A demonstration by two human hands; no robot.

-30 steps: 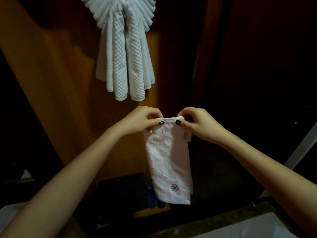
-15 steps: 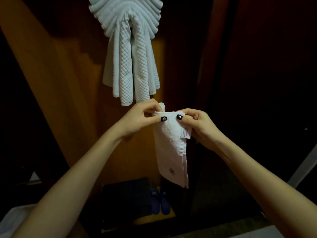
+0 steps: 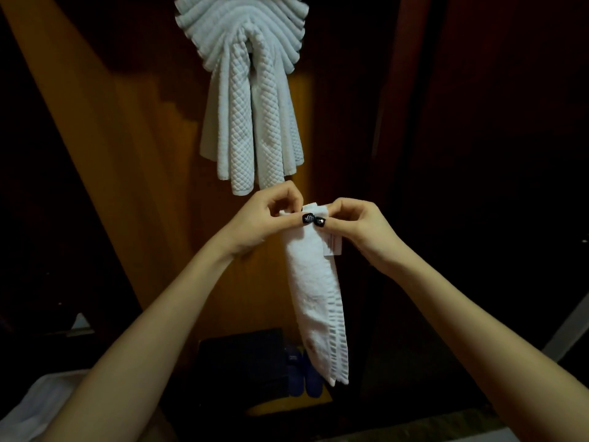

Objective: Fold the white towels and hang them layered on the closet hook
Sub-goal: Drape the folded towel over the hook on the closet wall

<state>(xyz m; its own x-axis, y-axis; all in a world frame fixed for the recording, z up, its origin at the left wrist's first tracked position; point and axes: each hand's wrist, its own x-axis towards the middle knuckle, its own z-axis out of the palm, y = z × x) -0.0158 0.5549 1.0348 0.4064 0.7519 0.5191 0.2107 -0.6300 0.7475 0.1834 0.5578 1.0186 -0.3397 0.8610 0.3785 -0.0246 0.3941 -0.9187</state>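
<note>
White and folded into a narrow strip, the small towel (image 3: 317, 291) hangs below the quilted towels (image 3: 251, 122) on the wooden closet wall (image 3: 134, 173). The left hand (image 3: 267, 221) and right hand (image 3: 360, 228) pinch its top edge, fingers curled.
</note>
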